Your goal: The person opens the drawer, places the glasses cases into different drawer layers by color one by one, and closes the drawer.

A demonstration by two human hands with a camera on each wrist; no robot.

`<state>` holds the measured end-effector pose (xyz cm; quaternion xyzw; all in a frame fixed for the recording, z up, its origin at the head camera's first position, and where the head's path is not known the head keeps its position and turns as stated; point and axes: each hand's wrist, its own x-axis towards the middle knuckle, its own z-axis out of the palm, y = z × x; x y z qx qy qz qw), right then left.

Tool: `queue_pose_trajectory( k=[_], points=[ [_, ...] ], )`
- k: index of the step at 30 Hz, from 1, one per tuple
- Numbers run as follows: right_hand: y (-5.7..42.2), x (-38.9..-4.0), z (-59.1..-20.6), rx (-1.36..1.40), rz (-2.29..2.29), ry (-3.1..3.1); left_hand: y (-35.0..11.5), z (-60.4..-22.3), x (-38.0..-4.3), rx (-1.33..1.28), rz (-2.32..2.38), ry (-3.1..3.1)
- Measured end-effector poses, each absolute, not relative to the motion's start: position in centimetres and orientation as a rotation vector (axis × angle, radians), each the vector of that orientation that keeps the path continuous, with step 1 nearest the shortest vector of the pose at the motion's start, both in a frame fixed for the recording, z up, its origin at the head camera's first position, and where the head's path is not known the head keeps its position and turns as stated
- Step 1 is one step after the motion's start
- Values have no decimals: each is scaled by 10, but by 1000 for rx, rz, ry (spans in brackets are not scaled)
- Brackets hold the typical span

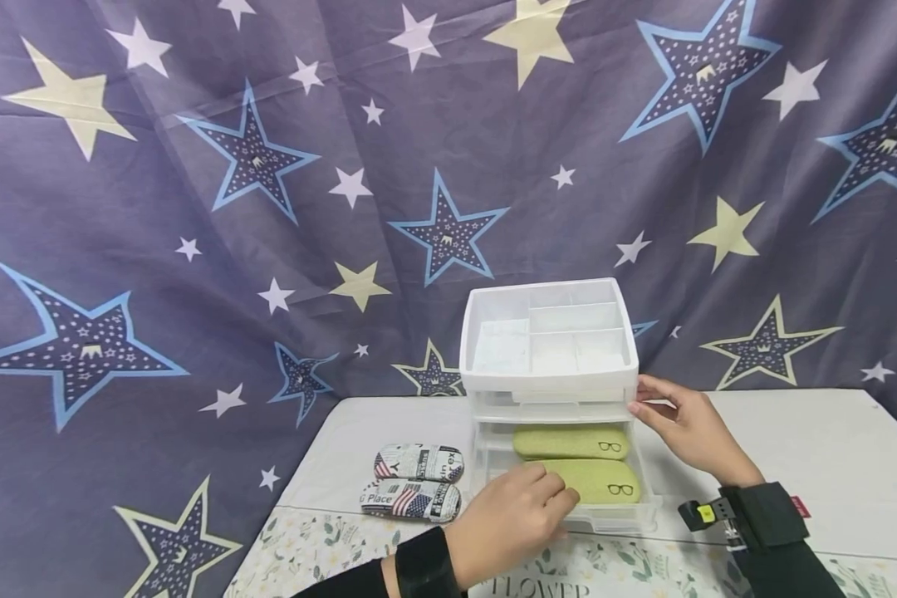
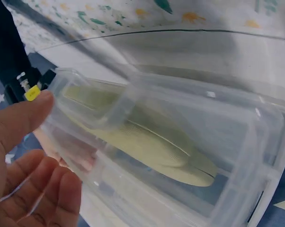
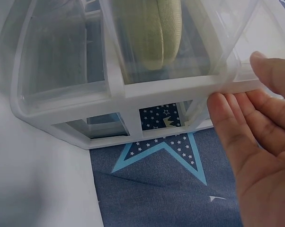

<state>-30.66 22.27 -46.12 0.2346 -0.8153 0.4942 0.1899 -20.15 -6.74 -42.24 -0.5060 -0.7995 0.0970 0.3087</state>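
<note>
A white plastic drawer unit (image 1: 549, 386) stands on the table, with its clear lower drawer (image 1: 493, 453) pulled out. Two yellow-green glasses cases, a rear one (image 1: 568, 442) and a front one (image 1: 594, 482), lie side by side in that drawer. My left hand (image 1: 516, 519) hovers by the drawer's front left, fingers loosely bent; in the left wrist view nothing is between thumb and fingers. My right hand (image 1: 691, 428) touches the unit's right side; fairly straight fingertips (image 3: 218, 101) rest against its white frame (image 3: 166, 87) in the right wrist view.
Two newspaper-print cases, one behind (image 1: 419, 463) and one in front (image 1: 411, 500), lie left of the unit. Divided compartments (image 1: 575, 320) form its top tray. A floral cloth (image 1: 329, 540) covers the table's front, and a star-patterned curtain (image 1: 217, 332) hangs behind.
</note>
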Motion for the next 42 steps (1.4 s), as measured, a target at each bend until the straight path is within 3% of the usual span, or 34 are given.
queue_pose_trajectory(
  k=[13,29,42],
  points=[
    [222,-311,-463,684,1372,-2268,-59,-445,-191,-1159,446,-1688],
    [222,-310,-462,674,1333,-2287,-59,-463,-196,-1143,444,-1740],
    [221,-305,-461,691,1362,-2266,-58,-436,-183,-1156,447,-1696]
  ],
)
